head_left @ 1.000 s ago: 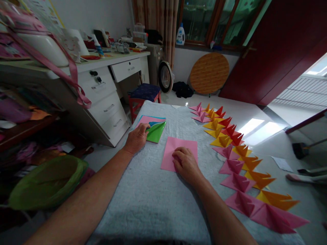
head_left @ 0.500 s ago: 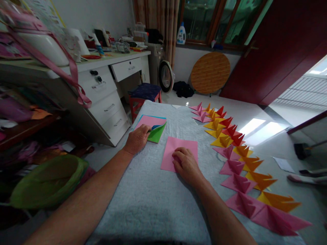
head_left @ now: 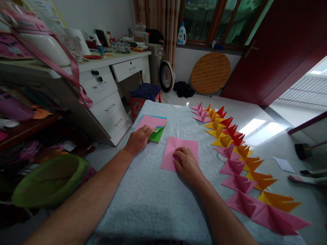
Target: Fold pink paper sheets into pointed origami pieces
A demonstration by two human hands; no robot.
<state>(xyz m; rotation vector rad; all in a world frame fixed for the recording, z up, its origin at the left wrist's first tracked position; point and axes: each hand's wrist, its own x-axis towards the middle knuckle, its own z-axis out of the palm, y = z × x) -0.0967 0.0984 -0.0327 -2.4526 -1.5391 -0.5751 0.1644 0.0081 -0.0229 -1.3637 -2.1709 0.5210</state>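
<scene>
My left hand [head_left: 139, 137] is closed in a pinch on the near right corner of a stack of coloured paper [head_left: 150, 121]. That corner is bent up, and light-toned and green sheets show beneath the pink top sheet, with a blue edge along the back. A single square pink sheet of paper [head_left: 170, 154] lies flat on the cloth to the right of the stack. My right hand [head_left: 186, 161] rests on this sheet with loosely bent fingers and the thumb apart from them, not gripping it. The undersides of its fingers are hidden.
Rows of folded paper pieces in pink [head_left: 232, 166], yellow [head_left: 221, 140] and red [head_left: 231, 130] stand along the right side of the cloth-covered table [head_left: 153, 204]. A stool [head_left: 145, 92] stands beyond the far left edge; a green-lined bin [head_left: 51, 180] is at the lower left.
At the stack's lifted corner, the dark blue underside no longer shows; lighter sheet edges show there instead. My left fingers have shifted slightly to the right. My right hand stays on the pink sheet.
</scene>
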